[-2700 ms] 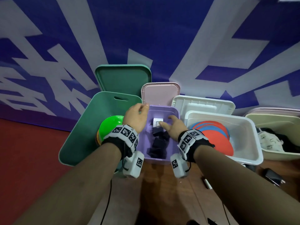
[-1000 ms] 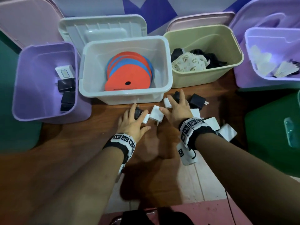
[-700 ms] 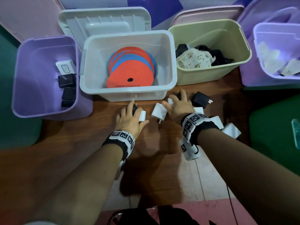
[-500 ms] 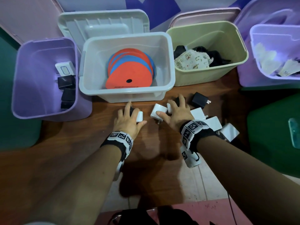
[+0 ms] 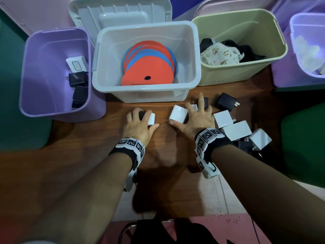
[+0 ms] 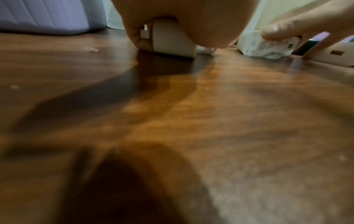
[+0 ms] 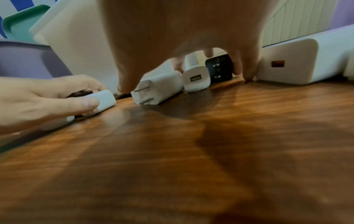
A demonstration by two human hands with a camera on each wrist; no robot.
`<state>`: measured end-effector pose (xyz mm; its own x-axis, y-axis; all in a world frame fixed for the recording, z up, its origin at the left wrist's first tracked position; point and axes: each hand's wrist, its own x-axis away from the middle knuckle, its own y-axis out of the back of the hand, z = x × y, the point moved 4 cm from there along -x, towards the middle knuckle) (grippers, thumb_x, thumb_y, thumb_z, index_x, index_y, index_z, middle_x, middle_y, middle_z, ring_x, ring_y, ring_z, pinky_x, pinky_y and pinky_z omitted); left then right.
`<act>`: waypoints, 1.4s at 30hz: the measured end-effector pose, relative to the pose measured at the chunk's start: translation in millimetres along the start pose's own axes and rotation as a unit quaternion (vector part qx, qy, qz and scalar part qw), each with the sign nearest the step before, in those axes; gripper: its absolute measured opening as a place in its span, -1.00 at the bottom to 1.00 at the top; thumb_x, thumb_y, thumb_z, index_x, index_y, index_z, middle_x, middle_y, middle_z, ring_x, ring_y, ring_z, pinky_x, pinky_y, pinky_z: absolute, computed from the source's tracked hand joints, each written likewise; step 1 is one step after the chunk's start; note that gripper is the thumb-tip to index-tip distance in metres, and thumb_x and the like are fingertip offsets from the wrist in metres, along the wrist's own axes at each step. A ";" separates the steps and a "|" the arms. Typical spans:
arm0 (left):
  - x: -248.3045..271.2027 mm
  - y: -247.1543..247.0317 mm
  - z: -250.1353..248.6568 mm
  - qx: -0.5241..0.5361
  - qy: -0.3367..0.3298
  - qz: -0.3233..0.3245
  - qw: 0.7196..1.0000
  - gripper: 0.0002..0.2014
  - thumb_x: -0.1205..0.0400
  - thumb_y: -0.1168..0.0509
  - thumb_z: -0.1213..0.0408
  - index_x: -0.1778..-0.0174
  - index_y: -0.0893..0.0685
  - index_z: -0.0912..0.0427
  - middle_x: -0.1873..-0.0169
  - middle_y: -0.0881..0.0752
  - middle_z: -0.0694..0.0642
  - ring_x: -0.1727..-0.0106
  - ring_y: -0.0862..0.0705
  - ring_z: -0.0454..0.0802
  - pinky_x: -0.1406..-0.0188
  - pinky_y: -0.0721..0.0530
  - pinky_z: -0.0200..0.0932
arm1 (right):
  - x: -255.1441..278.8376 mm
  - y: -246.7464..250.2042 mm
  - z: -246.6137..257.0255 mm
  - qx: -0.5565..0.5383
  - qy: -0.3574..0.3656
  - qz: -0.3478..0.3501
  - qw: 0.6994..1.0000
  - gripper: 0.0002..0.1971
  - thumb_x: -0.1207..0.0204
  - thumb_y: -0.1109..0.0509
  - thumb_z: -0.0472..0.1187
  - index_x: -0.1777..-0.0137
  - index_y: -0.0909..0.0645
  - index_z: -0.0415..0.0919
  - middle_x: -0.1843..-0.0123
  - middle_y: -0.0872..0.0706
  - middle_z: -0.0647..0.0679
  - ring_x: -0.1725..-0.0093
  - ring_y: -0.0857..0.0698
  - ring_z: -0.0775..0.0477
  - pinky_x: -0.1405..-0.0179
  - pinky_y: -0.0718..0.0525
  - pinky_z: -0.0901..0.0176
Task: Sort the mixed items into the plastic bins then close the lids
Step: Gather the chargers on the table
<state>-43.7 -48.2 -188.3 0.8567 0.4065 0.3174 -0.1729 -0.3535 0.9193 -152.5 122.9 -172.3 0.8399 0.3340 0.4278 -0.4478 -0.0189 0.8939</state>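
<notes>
Loose white and black chargers lie on the wooden top in front of the bins. My left hand (image 5: 140,124) grips a small white charger (image 5: 151,118) between thumb and fingers, with a black one (image 5: 141,114) under the fingers; the grip also shows in the right wrist view, left hand (image 7: 47,98) round the white charger (image 7: 104,99). My right hand (image 5: 197,118) lies spread over a white pronged charger (image 7: 157,87), a small white USB charger (image 7: 196,78) and a black charger (image 7: 219,69), fingertips down around them. The purple bin (image 5: 56,30) at the left holds several chargers (image 5: 77,80).
Behind the hands stands a white bin (image 5: 146,88) with red and blue discs (image 5: 149,66). To its right, a pale green bin (image 5: 228,78) holds cloth, then comes another purple bin (image 5: 288,78). Several more chargers (image 5: 235,130) lie beside my right wrist. Open lids (image 5: 121,13) stand behind.
Both hands left the purple bin and came down to the loose chargers. In the last second the left fingers closed round the small white charger and the right hand settled over its group.
</notes>
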 end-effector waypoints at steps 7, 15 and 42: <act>-1.7 -0.7 0.2 0.007 0.006 -0.007 1.000 -0.50 -0.62 -0.10 -0.23 -0.42 -0.33 -0.11 -0.47 -0.21 0.11 -0.42 -0.22 0.17 -0.32 -0.47 0.14 | -3.5 -4.0 3.2 0.033 -0.001 -0.018 0.999 -0.14 -0.25 -0.08 0.63 -0.50 -0.21 0.22 -0.70 0.26 -0.07 -0.49 -0.25 -0.43 -0.30 -0.43 -0.23; -1.0 -0.6 -0.4 0.002 0.006 -0.012 1.000 -0.50 -0.61 -0.11 -0.24 -0.42 -0.34 -0.09 -0.46 -0.23 0.12 -0.42 -0.24 0.18 -0.27 -0.50 0.11 | -8.9 0.4 6.9 0.024 0.000 -0.001 1.000 -0.23 -0.22 -0.23 0.57 -0.33 -0.43 0.12 -0.63 0.03 -0.05 -0.42 -0.27 -0.40 -0.28 -0.47 -0.15; 3.4 -3.4 -1.2 0.013 0.012 -0.026 0.999 -0.50 -0.63 -0.14 -0.18 -0.44 -0.36 -0.06 -0.48 -0.24 0.14 -0.41 -0.25 0.19 -0.30 -0.46 0.08 | 26.9 -11.8 -5.5 -0.082 0.032 0.020 0.996 -0.32 -0.36 -0.28 0.44 -0.31 -0.50 -0.04 -0.68 0.05 -0.03 -0.62 -0.08 -0.29 -0.56 -0.25 -0.18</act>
<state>-40.7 -44.6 -190.0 0.8523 0.4451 0.2748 -0.1148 -0.3533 0.9284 -126.3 137.3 -172.1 0.8019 0.3955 0.4478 -0.5285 0.1201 0.8404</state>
